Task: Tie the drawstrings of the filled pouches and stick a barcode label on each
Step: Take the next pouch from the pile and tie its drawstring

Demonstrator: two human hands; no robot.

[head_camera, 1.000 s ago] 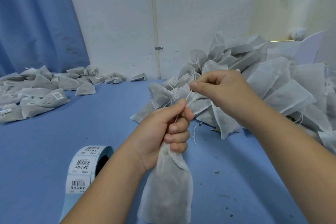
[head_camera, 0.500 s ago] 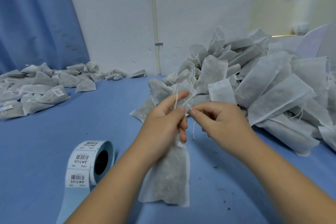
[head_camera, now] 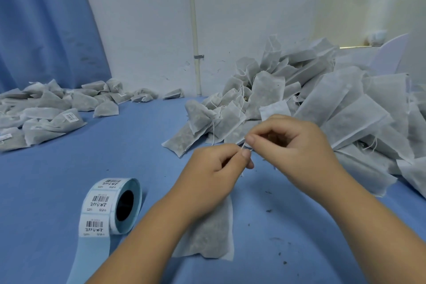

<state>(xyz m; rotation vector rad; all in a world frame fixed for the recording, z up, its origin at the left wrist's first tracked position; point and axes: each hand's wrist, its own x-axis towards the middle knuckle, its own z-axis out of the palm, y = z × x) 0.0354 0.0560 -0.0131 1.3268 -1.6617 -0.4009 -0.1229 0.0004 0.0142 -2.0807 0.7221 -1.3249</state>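
Observation:
A filled white pouch (head_camera: 212,233) hangs from my left hand (head_camera: 214,175), its bottom resting on the blue table (head_camera: 115,157). My left hand grips the gathered neck of the pouch, which the hand hides. My right hand (head_camera: 292,145) pinches the thin white drawstring (head_camera: 243,146) just above my left thumb; the two hands are almost touching. A roll of barcode labels (head_camera: 110,205) stands to the left of my left forearm, its blue backing strip trailing toward the front edge.
A big heap of untied filled pouches (head_camera: 334,104) covers the table's right side up to the wall. A lower pile of labelled pouches (head_camera: 46,113) lies at the far left by a blue curtain (head_camera: 41,25). Dark crumbs dot the cloth near my right forearm.
Both hands have come down and closer together. My right hand, earlier pulling the string up and away, now pinches it right at my left thumb. The pouch has sunk onto the table.

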